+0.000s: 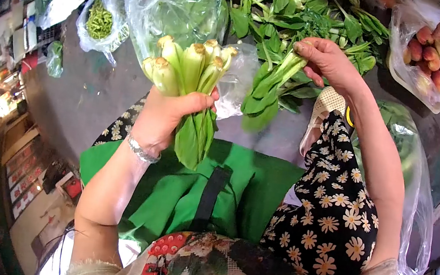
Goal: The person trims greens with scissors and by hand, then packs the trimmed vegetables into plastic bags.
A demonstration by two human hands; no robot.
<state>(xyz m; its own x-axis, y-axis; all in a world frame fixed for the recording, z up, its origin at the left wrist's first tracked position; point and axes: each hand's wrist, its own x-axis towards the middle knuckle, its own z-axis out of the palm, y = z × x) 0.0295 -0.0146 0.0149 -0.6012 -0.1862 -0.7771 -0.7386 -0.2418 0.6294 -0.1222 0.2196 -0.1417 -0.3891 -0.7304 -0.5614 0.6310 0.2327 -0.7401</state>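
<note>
My left hand (164, 115) is wrapped round a bunch of bok choy (199, 67), its pale cut stem ends pointing up and away from me and its green leaves hanging below my fist. To the right, my right hand (323, 62) pinches some leafy greens (275, 86) by their stem ends, the leaves drooping and slightly blurred. Beyond that hand spreads a pile of loose greens (293, 13) on the dark floor (83, 90). A crumpled clear plastic bag (238, 78) lies between the two hands, partly hidden by the bok choy.
Behind my left hand sits a large clear bag of greens (184, 11). Left of it is a small bag of green pods (100, 20). A bag of reddish fruit (429, 57) stands at the far right. Another plastic bag (413, 221) lies beside my right arm. My sandalled foot (326, 107) is near the pile.
</note>
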